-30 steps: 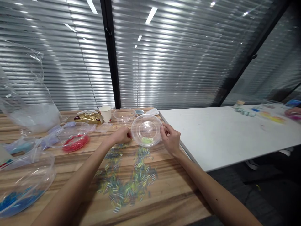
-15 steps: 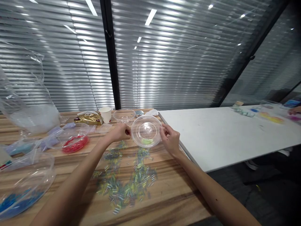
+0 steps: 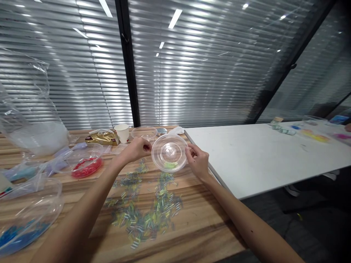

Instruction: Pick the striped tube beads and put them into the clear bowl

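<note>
A clear plastic bowl (image 3: 170, 146) is held up over the wooden table, tilted so its inside faces me. A few yellow-green pieces (image 3: 170, 165) lie low inside it. My right hand (image 3: 197, 160) pinches the bowl's right rim. My left hand (image 3: 139, 149) is closed at the left rim, fingertips pressed together; what is between them, if anything, is hidden. Below, many small short tube-like pieces (image 3: 145, 215), yellow, green and bluish, are strewn over the tabletop (image 3: 203, 233).
To the left stand a bowl of red pieces (image 3: 87, 167), a bowl of blue pieces (image 3: 27, 233) and a large clear bag (image 3: 38, 137). Behind are a gold packet (image 3: 102, 138), a paper cup (image 3: 122, 133) and another clear bowl (image 3: 144, 133). A white table (image 3: 263, 157) adjoins on the right, with a person's hand (image 3: 347, 127) at its far end.
My left hand has risen slightly along the bowl's left rim, and its fingers have shifted. The bowl and my right hand have hardly moved.
</note>
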`<action>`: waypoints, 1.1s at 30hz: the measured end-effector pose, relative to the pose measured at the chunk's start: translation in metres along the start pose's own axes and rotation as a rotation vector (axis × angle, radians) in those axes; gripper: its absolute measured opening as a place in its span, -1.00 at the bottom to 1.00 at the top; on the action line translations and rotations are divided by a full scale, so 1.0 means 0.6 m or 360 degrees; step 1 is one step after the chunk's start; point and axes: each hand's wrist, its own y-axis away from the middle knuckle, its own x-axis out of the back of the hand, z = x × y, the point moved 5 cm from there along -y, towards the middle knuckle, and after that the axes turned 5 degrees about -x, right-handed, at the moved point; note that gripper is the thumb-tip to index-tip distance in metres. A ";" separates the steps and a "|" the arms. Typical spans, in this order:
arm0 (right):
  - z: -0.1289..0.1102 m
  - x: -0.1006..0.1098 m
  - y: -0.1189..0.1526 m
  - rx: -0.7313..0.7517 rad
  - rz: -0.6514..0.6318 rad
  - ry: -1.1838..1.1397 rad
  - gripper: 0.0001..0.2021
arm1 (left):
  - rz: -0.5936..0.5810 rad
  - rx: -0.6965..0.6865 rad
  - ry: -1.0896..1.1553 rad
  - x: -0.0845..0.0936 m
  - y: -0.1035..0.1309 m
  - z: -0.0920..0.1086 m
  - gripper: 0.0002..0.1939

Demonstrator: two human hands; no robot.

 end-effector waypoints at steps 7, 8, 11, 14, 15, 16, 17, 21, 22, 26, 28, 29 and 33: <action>-0.002 0.001 -0.001 0.0037 -0.0017 -0.0026 -0.78 | 0.0107 0.0075 -0.0050 0.018 0.001 -0.005 -0.82; -0.001 0.001 -0.001 0.0033 -0.0021 -0.0024 -0.78 | 0.0110 0.0074 -0.0049 0.020 0.001 -0.002 -0.82; 0.000 0.000 -0.001 0.0007 -0.0034 -0.0012 -0.78 | 0.0097 0.0046 -0.0053 0.019 0.000 0.008 -0.81; 0.001 0.000 -0.002 -0.0024 -0.0033 0.0004 -0.78 | 0.0090 0.0001 -0.0061 0.015 0.000 0.014 -0.81; 0.001 0.000 -0.002 -0.0023 -0.0034 0.0002 -0.78 | 0.0086 -0.0007 -0.0066 0.014 0.000 0.014 -0.81; 0.001 0.000 -0.002 -0.0018 -0.0035 -0.0003 -0.78 | 0.0083 -0.0008 -0.0075 0.014 0.000 0.013 -0.80; 0.001 0.000 -0.002 -0.0011 -0.0038 -0.0008 -0.78 | 0.0090 -0.0005 -0.0090 0.015 0.000 0.011 -0.80; 0.001 -0.002 -0.001 -0.0015 -0.0060 0.0008 -0.78 | 0.0204 -0.0003 -0.0146 0.026 0.000 0.001 -0.80; 0.001 -0.003 -0.001 -0.0022 -0.0067 0.0014 -0.77 | 0.0227 -0.0003 -0.0149 0.028 0.001 0.000 -0.81; 0.001 -0.003 -0.002 -0.0036 -0.0074 0.0011 -0.76 | 0.0197 0.0009 -0.0138 0.025 0.000 0.004 -0.81; 0.002 -0.003 -0.002 -0.0033 -0.0069 0.0009 -0.76 | 0.0124 -0.0003 -0.0131 0.017 0.000 0.011 -0.80; 0.002 -0.003 -0.001 -0.0029 -0.0065 0.0008 -0.77 | 0.0088 -0.0012 -0.0126 0.013 -0.001 0.015 -0.80; 0.004 -0.004 0.000 -0.0028 -0.0066 -0.0004 -0.77 | 0.0030 -0.0060 -0.0113 0.003 -0.001 0.026 -0.80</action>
